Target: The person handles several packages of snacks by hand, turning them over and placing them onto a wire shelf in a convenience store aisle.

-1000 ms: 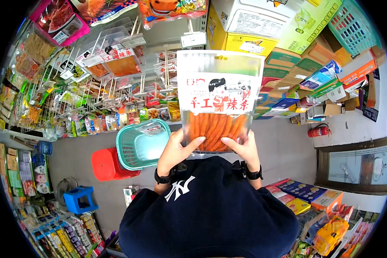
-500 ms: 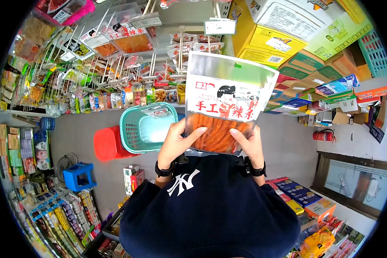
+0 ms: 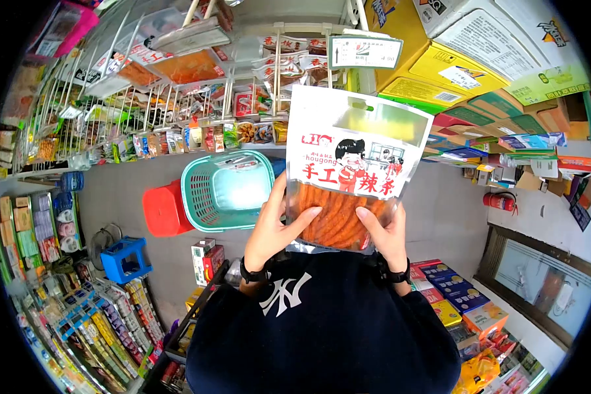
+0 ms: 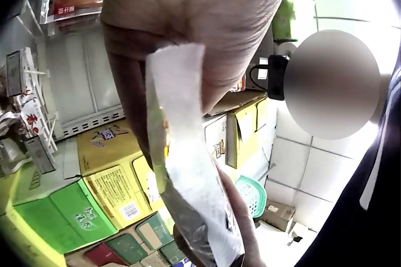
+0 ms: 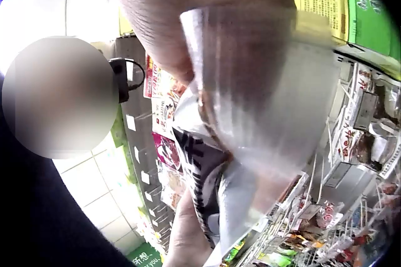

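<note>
A stand-up snack bag [image 3: 351, 167] of orange-red spicy strips, with a white printed label and a hang hole near its top, is held in front of the dark sweatshirt. My left hand [image 3: 269, 226] grips its lower left side, thumb laid over the front. On the lower right side my right hand [image 3: 387, 238] holds it the same way. Fingers behind the bag are hidden in the head view. From the left wrist, the bag [image 4: 188, 135] appears edge-on below the palm. The right wrist view shows the bag's pale, shiny plastic [image 5: 263, 98] close up.
A turquoise basket [image 3: 197, 210] stands beside a red bin [image 3: 167, 209] on the floor. Hooks with hanging snack bags [image 3: 190, 65] line the shelf ahead. Yellow cartons [image 3: 433, 69] are stacked to the right. A blue stool [image 3: 125, 259] and stocked racks [image 3: 95, 315] lie to the left.
The head view has shifted, with the shelf and cartons sliding in frame. The bag sits a little further right and lower in view, still held by both hands.
</note>
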### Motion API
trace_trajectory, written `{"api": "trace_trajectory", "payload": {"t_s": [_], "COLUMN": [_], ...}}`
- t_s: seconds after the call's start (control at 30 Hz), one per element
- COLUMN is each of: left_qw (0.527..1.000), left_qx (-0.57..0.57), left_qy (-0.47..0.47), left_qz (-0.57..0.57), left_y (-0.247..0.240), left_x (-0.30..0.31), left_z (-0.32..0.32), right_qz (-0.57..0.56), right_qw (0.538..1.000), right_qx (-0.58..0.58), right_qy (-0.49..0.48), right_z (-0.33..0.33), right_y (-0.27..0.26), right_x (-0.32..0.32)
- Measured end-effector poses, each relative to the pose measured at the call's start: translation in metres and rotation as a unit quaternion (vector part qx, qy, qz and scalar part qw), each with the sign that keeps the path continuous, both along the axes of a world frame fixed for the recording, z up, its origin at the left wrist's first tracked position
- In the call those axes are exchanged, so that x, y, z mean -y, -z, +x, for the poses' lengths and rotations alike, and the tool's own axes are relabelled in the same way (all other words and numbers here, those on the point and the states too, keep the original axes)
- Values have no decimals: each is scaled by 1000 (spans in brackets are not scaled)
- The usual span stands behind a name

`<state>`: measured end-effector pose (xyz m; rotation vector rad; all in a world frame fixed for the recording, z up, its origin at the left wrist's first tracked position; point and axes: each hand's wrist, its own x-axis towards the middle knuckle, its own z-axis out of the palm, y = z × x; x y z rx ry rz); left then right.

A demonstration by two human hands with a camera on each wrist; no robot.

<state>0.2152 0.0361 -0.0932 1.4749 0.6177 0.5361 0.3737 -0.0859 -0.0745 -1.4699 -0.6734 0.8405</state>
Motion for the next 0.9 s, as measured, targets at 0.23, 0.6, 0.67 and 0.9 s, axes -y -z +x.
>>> {"api": "trace_trajectory", "payload": {"t_s": [0.23,0.6,0.67,0.9], "left_qw": [999,999,998,993], "left_qx": [8,41,45,39], "left_qy": [-10,11,9,23], "left_qz": [-51,-25,-48,-111], "left_y": [-7,-14,-14,-14], "left_x": [-13,-23,-24,-31], "left_z": [12,29,31,32], "right_qz": [13,52,58,81], "right_qw": [1000,998,998,994], "right_qx": [1,13,-5,-2], "right_qy": [12,25,25,68], "right_z": [10,19,16,12], "right_y": [-1,-5,-7,1], "right_x": [-13,-21,-20,-12]}}
